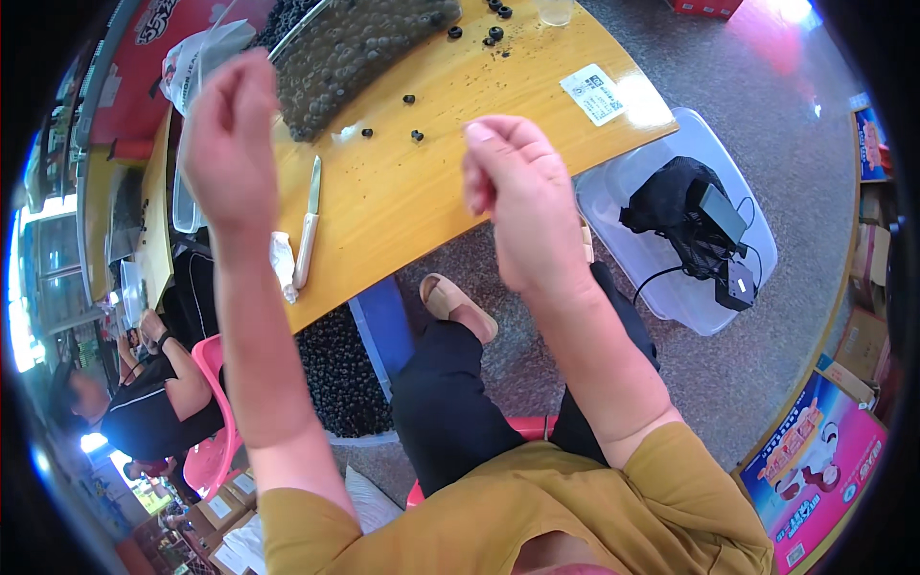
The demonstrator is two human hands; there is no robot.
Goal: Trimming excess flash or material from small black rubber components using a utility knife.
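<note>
My left hand [230, 144] is raised over the table's left side, blurred, its fingers closed. Its fingertips are close to the pale edge of a clear plastic container or bag [364, 62], through which many small black round pieces show. I cannot make out what, if anything, it holds. My right hand [522, 192] hangs over the table's near edge, fingers curled in and thumb against them. Whatever may be inside is hidden. Between the hands, a few loose black round pieces [409, 99] lie on the yellow wooden table [383, 192]. A knife [309, 225] with a pale handle rests beside crumpled white paper [282, 264].
A printed white card [594, 94] and a clear cup [555, 11] are on the table. Below stands a blue-sided bin [381, 326] of black pieces [340, 379]. At right, a clear tub [704, 311] holds a black bag and devices. Another person [153, 402] sits at left.
</note>
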